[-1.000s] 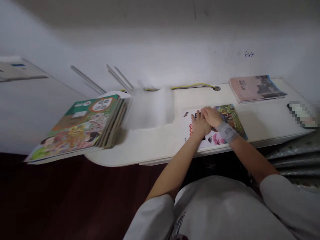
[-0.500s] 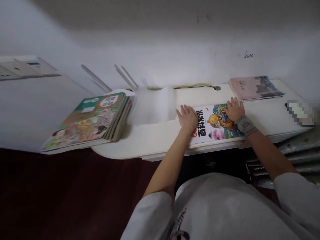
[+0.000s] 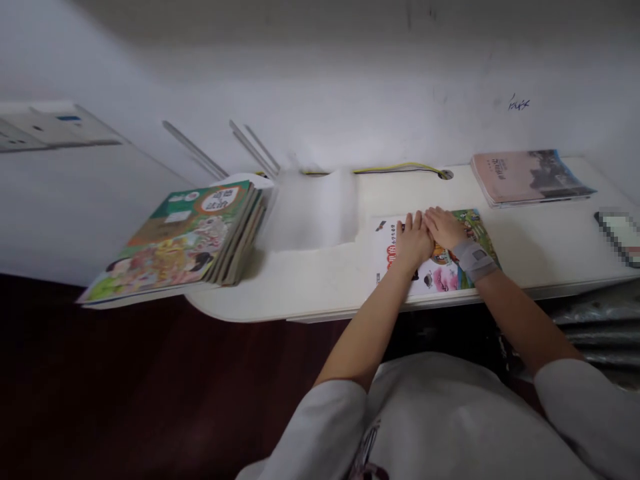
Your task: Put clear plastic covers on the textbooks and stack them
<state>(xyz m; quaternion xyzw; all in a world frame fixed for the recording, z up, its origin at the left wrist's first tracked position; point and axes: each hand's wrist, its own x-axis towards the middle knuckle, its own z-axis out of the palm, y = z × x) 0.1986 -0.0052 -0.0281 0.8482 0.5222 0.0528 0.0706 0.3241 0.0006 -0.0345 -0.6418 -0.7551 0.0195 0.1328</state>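
Observation:
A colourful picture book [image 3: 477, 230] lies flat on the white desk [image 3: 310, 280] in front of me. My left hand [image 3: 413, 240] rests palm down on the middle of its cover, fingers stretched out. My right hand [image 3: 445, 228] lies flat right beside it, touching it, with a grey band on the wrist. Both hands press on the cover and hold nothing.
A stack of several picture books [image 3: 185, 243] overhangs the desk's left end. A pink-covered book [image 3: 527, 175] lies at the back right. A yellow cable [image 3: 395, 168] runs along the wall. A blurred-out item [image 3: 620, 237] sits at the right edge.
Half a second ago my hands were spread apart on the book's left and right sides. They have slid back together at the middle of the cover.

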